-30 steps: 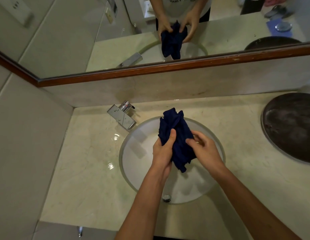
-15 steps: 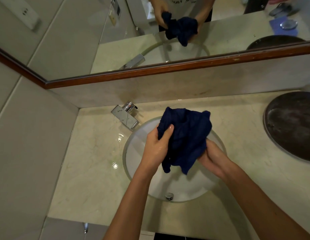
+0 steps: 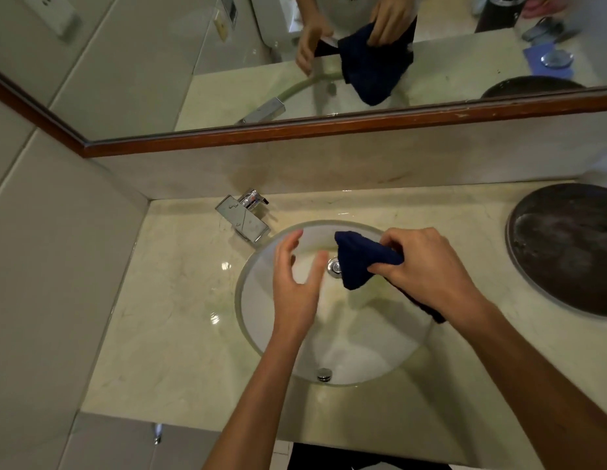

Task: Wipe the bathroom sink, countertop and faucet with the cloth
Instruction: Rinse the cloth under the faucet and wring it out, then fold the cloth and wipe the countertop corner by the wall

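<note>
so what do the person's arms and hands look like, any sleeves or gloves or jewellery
Both forearms are bare as far as the picture shows, with no sleeve in view. The left hand and right hand wear no gloves. No rings, watch or bracelet show on either wrist or on the fingers that can be seen. The left hand is a little blurred, so fine detail there cannot be told.

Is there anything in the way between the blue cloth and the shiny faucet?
Nothing solid sits between them. The right hand grips the cloth above the sink. The faucet stands at the basin's far left rim. Only the open left hand hovers nearby, a bit nearer the camera than that path.
</note>
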